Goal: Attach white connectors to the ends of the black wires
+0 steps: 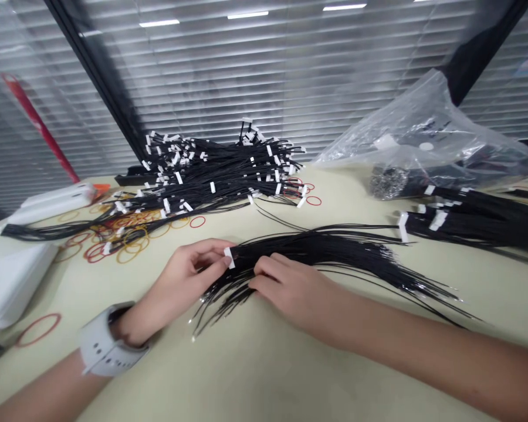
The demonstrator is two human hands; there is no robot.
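Note:
A loose bundle of thin black wires [325,249] lies across the middle of the table, its tips fanned out at both ends. My left hand [202,266], with a pale watch strap at the wrist, pinches a white label [229,258] at the bundle's left part. Just to the right, my right hand [286,287] has its fingers curled on the wires' near side; its fingertips are partly hidden, and what they grip is too small to make out.
Behind lies a large pile of labelled black wires [220,170]. Red and yellow rubber bands [132,234] are scattered at left, near white boxes [13,281]. At right are more wire bundles [484,223] and a clear plastic bag [422,135]. Blinds [264,70] stand behind.

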